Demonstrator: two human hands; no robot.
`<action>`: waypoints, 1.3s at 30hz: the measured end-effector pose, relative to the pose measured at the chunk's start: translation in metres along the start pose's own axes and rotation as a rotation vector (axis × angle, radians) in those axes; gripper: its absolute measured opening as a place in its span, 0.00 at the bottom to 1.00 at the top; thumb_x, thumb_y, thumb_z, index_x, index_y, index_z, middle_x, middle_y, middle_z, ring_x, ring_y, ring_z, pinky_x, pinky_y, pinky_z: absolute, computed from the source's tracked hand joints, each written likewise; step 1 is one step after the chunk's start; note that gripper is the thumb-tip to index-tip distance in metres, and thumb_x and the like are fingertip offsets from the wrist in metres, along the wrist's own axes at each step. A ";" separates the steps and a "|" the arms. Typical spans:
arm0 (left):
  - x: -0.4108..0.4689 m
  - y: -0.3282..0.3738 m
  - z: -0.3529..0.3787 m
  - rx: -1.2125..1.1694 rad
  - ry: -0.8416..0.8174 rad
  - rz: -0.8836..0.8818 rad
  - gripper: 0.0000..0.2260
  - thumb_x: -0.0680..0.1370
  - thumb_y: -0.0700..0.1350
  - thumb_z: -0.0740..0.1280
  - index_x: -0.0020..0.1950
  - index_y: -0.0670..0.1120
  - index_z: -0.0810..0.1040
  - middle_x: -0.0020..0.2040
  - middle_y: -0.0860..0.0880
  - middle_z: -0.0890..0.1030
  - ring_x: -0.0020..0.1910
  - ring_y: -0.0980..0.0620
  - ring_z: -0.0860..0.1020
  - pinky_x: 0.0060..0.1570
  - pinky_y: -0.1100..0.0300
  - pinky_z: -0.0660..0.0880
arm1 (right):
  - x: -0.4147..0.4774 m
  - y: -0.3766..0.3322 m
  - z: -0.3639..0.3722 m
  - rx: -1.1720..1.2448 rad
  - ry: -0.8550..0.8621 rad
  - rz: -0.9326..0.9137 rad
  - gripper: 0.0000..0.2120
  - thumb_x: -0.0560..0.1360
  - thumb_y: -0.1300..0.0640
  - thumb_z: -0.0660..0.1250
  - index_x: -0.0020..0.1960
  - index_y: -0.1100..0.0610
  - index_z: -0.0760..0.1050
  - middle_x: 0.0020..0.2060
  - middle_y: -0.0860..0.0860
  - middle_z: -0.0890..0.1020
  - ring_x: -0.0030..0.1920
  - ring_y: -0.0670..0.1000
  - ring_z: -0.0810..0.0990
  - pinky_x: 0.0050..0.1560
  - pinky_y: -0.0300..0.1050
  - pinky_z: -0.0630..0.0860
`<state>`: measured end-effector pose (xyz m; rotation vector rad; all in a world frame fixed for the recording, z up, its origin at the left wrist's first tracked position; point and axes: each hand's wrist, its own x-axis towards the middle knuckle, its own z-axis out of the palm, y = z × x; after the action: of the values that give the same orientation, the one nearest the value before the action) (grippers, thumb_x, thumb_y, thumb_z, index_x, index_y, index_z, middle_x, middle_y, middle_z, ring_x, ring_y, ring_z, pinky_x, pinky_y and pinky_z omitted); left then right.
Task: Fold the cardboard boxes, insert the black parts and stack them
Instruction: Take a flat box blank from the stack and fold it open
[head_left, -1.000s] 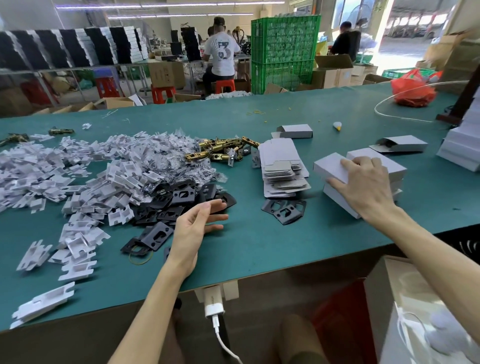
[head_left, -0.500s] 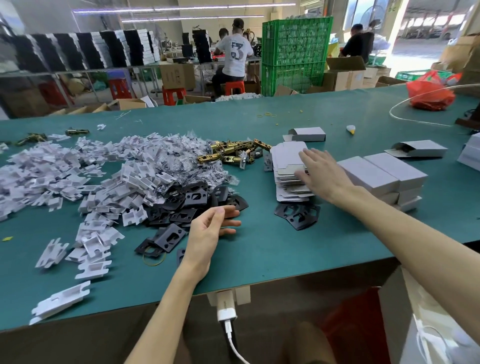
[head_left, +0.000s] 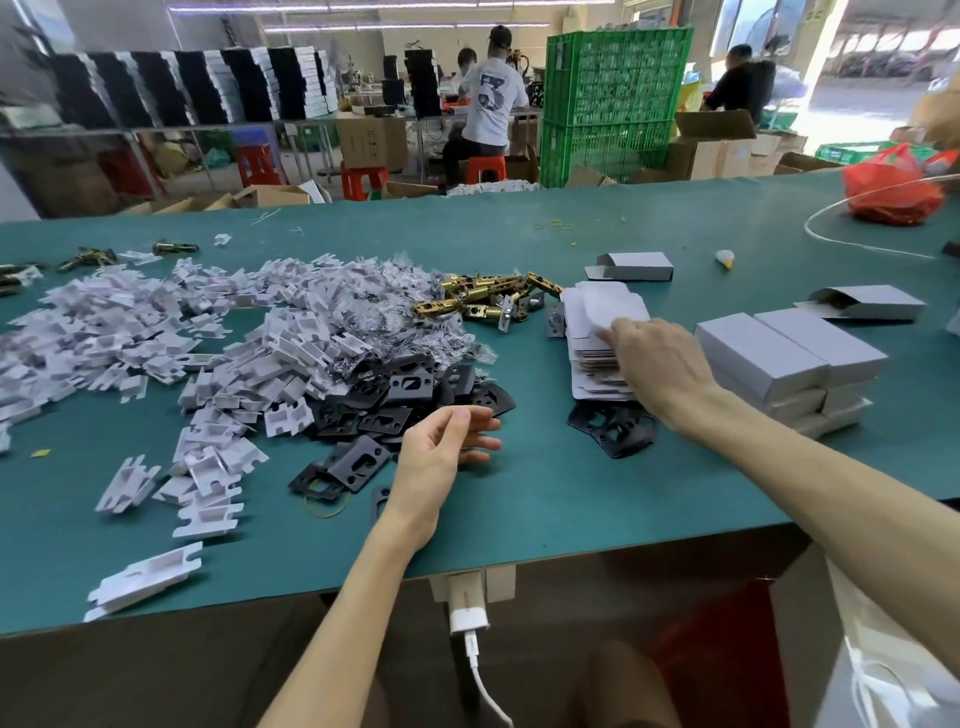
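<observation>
A stack of flat grey cardboard blanks lies right of centre on the green table. My right hand rests on this stack, its fingertips pinching the raised top blank. Just right of it stand folded grey boxes, stacked in layers. A heap of black plate parts lies at the centre, and a few more black parts poke out from under the blanks. My left hand hovers edge-on beside the black heap, fingers relaxed, holding nothing.
White plastic inserts cover the table's left half. Brass latches lie behind the black heap. Two half-open boxes sit further back, a red bag at the far right. A charger hangs at the near edge.
My right hand left the folded boxes, moved left onto the stack of flat blanks and now lifts the top one. My left hand has hardly moved.
</observation>
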<state>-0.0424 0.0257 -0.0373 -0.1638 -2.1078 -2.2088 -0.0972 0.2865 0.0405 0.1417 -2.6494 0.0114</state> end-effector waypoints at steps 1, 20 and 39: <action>0.000 0.001 0.000 -0.005 -0.003 0.004 0.13 0.88 0.43 0.59 0.58 0.41 0.83 0.52 0.45 0.87 0.47 0.46 0.86 0.46 0.58 0.82 | -0.004 -0.003 -0.005 0.105 0.086 0.052 0.18 0.87 0.53 0.54 0.51 0.63 0.75 0.43 0.62 0.83 0.42 0.64 0.79 0.41 0.53 0.70; 0.001 0.016 -0.024 -0.766 0.012 -0.306 0.27 0.80 0.62 0.67 0.70 0.43 0.77 0.66 0.39 0.82 0.64 0.40 0.82 0.64 0.42 0.77 | -0.106 -0.127 0.013 1.027 -0.251 -0.331 0.34 0.80 0.38 0.63 0.81 0.47 0.59 0.80 0.38 0.58 0.80 0.39 0.49 0.77 0.32 0.49; -0.005 0.020 -0.024 -0.667 -0.206 -0.195 0.24 0.81 0.55 0.70 0.73 0.43 0.78 0.70 0.39 0.79 0.70 0.41 0.77 0.63 0.44 0.78 | -0.085 -0.133 0.027 1.754 -0.457 0.344 0.17 0.79 0.66 0.69 0.66 0.58 0.75 0.53 0.56 0.87 0.51 0.55 0.85 0.53 0.49 0.80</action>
<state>-0.0356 0.0009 -0.0191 -0.2409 -1.4207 -3.0518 -0.0214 0.1622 -0.0260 0.2371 -2.1185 2.5345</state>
